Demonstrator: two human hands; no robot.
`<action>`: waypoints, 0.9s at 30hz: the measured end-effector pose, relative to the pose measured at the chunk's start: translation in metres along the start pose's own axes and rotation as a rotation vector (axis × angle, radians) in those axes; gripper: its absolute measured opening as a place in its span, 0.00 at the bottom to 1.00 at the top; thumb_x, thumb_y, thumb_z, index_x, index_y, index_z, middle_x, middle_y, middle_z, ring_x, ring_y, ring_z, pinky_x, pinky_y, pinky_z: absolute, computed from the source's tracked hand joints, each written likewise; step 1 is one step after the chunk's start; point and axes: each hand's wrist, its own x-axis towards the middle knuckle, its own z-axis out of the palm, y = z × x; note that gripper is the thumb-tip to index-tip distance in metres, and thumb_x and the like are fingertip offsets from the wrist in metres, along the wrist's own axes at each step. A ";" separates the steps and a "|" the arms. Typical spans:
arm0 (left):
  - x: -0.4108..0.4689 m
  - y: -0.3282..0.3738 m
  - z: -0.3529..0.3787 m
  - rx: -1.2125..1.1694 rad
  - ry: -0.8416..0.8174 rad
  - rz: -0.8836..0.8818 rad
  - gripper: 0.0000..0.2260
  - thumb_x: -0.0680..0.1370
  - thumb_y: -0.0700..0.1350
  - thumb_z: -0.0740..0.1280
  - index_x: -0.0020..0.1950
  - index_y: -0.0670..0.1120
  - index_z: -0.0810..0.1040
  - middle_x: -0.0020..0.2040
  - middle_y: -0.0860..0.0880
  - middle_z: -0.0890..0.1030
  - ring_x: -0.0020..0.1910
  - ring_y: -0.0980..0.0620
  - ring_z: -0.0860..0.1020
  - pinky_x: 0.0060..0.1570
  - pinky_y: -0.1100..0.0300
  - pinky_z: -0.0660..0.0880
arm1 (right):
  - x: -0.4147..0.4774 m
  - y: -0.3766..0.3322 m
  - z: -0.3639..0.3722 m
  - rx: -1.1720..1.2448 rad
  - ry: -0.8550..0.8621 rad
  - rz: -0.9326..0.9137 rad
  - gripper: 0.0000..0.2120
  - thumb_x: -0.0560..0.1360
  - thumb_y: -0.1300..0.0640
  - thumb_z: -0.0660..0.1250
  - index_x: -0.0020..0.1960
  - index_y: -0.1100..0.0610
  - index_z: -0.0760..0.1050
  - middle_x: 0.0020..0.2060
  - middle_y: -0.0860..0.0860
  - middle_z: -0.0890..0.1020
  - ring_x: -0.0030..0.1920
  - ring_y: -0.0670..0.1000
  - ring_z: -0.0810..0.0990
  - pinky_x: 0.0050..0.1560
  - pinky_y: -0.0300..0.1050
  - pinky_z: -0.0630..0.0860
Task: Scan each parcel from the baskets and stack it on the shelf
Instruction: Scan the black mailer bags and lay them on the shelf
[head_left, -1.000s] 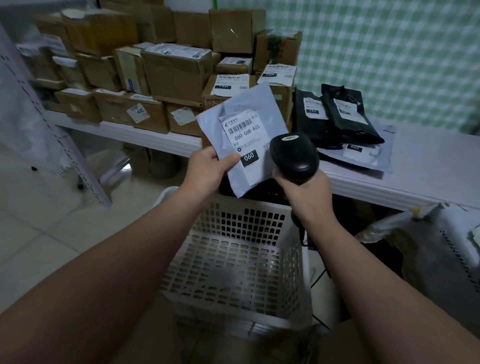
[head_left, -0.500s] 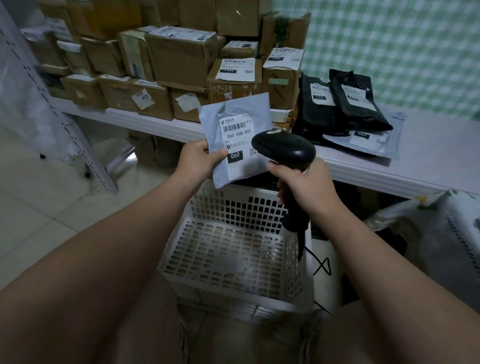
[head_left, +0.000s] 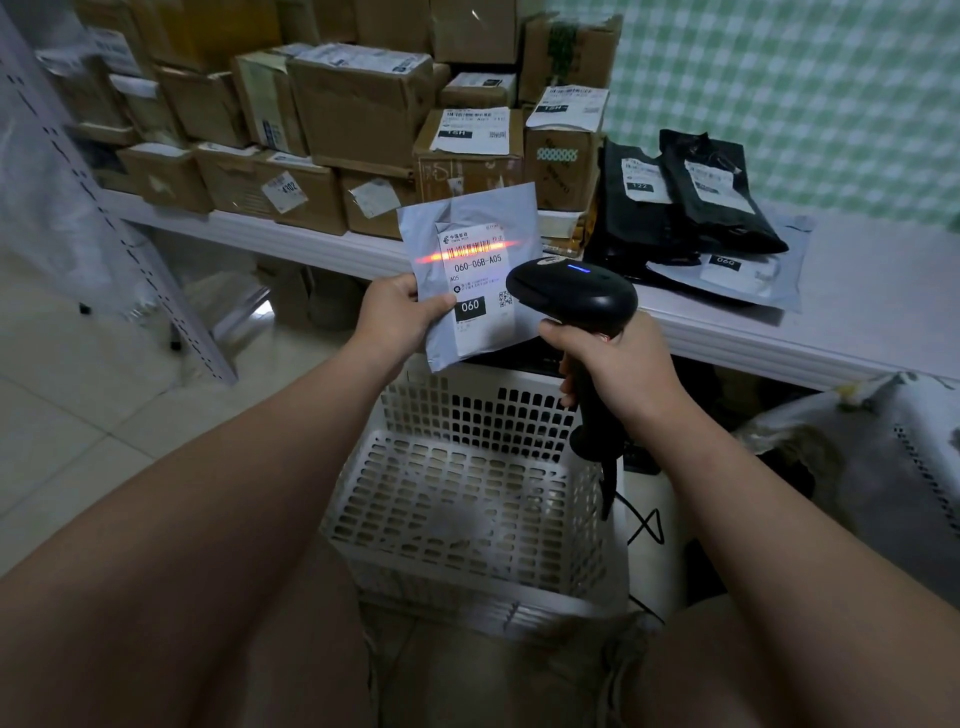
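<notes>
My left hand (head_left: 397, 312) pinches a flat grey mailer parcel (head_left: 467, 228) by its left edge, held upright above the white basket (head_left: 467, 499). Its white label reads 060-06B-A05. A red scan line lies across the label's barcode. My right hand (head_left: 618, 364) grips the handle of a black barcode scanner (head_left: 576, 296), whose head points at the label from the right; a blue light shows on top of it. The basket below looks empty.
The white shelf (head_left: 779, 338) runs behind, with stacked cardboard boxes (head_left: 358, 109) at the left and black mailer bags (head_left: 691, 197) and a grey mailer (head_left: 727, 280) at the right. The scanner cable (head_left: 644, 525) hangs beside the basket. A metal rack upright (head_left: 130, 249) stands left.
The scanner head moved off the parcel to its right and now casts a red line on the barcode; its blue light is on. The parcel stays in my left hand.
</notes>
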 end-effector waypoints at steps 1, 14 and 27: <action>-0.001 0.000 0.001 0.001 -0.007 0.000 0.12 0.77 0.36 0.68 0.60 0.38 0.79 0.49 0.48 0.82 0.42 0.57 0.81 0.36 0.68 0.78 | 0.000 0.001 -0.001 -0.001 -0.015 0.003 0.06 0.73 0.58 0.72 0.43 0.61 0.78 0.25 0.53 0.75 0.25 0.55 0.75 0.33 0.53 0.76; -0.012 0.012 0.030 -0.109 -0.259 0.002 0.10 0.79 0.40 0.66 0.61 0.44 0.77 0.55 0.46 0.82 0.49 0.53 0.82 0.50 0.58 0.80 | 0.010 0.013 -0.049 0.297 0.035 0.186 0.18 0.72 0.60 0.73 0.62 0.56 0.77 0.50 0.51 0.85 0.49 0.46 0.84 0.53 0.41 0.77; 0.029 0.071 0.182 0.012 -0.286 0.165 0.20 0.78 0.39 0.67 0.68 0.41 0.66 0.62 0.46 0.75 0.59 0.50 0.75 0.54 0.60 0.71 | 0.033 0.016 -0.122 0.362 0.731 0.090 0.18 0.69 0.53 0.77 0.57 0.54 0.80 0.50 0.50 0.84 0.52 0.48 0.81 0.55 0.43 0.77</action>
